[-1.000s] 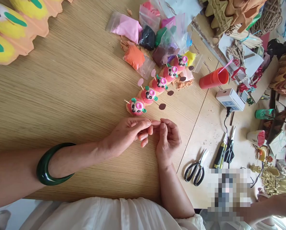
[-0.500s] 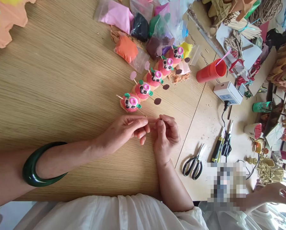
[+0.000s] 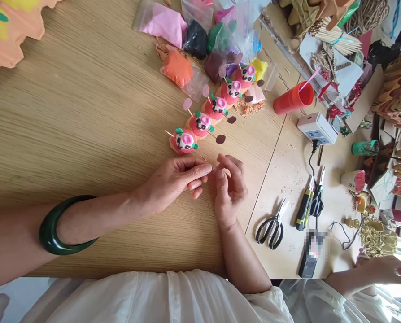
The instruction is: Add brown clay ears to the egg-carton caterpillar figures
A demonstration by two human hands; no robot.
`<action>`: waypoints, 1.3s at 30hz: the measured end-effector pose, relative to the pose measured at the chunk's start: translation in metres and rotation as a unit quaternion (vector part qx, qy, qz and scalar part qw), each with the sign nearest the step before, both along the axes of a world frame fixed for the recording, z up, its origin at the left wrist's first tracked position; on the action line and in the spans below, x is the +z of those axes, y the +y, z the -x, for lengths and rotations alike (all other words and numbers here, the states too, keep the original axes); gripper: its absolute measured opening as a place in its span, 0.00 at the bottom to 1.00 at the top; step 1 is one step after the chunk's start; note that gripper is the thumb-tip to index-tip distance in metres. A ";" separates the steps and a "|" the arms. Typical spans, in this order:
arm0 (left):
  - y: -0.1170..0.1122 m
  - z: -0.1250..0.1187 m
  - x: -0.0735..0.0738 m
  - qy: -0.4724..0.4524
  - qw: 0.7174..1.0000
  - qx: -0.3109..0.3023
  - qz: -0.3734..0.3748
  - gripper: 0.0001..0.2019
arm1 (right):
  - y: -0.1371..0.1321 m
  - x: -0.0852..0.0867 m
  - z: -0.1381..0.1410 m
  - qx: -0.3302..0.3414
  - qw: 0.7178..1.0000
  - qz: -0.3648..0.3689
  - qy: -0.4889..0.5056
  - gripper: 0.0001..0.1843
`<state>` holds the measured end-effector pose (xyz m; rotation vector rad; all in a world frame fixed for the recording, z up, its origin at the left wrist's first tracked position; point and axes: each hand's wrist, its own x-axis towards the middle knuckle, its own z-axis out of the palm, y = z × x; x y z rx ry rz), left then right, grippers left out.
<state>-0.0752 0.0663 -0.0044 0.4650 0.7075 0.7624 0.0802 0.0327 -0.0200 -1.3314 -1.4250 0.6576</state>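
Note:
My left hand, with a dark green bangle on its arm, has thumb and index finger pinched together. Whatever they hold is too small or hidden to name. Close beside its fingertips is my right hand, its fingers loosely curled and apart, with nothing visible in them. Just beyond the hands, a slanting row of several clay figures, red with white faces and pink snouts, runs away from me. The nearest figure has a bare stick at its upper left; others carry sticks with pink or dark brown discs.
Bags of coloured clay, among them an orange one, lie behind the figures. To the right are a red cup, a white power socket, black-handled scissors, a utility knife and a phone. Another person's arm reaches in.
My right hand's thumb and index finger have come apart from their pinch. My left fingertips stay pinched near the same spot. The view has shifted slightly.

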 end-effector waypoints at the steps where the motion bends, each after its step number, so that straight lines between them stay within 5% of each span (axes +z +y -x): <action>1: 0.000 0.000 0.000 -0.002 1.000 -0.003 -0.002 0.12 | 0.000 0.001 0.000 0.001 1.000 0.006 0.002 0.14; 9: 0.003 0.000 0.004 0.002 1.000 -0.023 -0.021 0.19 | -0.001 0.002 0.001 -0.007 1.000 -0.013 0.002 0.04; 13: 0.004 0.001 0.007 0.002 0.999 -0.034 -0.021 0.17 | -0.003 -0.002 0.003 -0.032 0.997 0.009 0.075 0.09; 17: 0.004 0.002 0.005 0.004 0.998 -0.065 -0.020 0.13 | -0.003 -0.002 0.003 -0.040 0.999 -0.023 0.003 0.04; 27: 0.002 0.002 0.001 0.014 0.999 -0.025 -0.034 0.11 | -0.004 0.004 0.003 0.011 0.998 -0.043 -0.038 0.16; 39: 0.000 0.004 -0.001 -0.003 0.998 -0.059 -0.032 0.20 | -0.002 0.002 0.002 0.015 0.999 -0.034 -0.027 0.11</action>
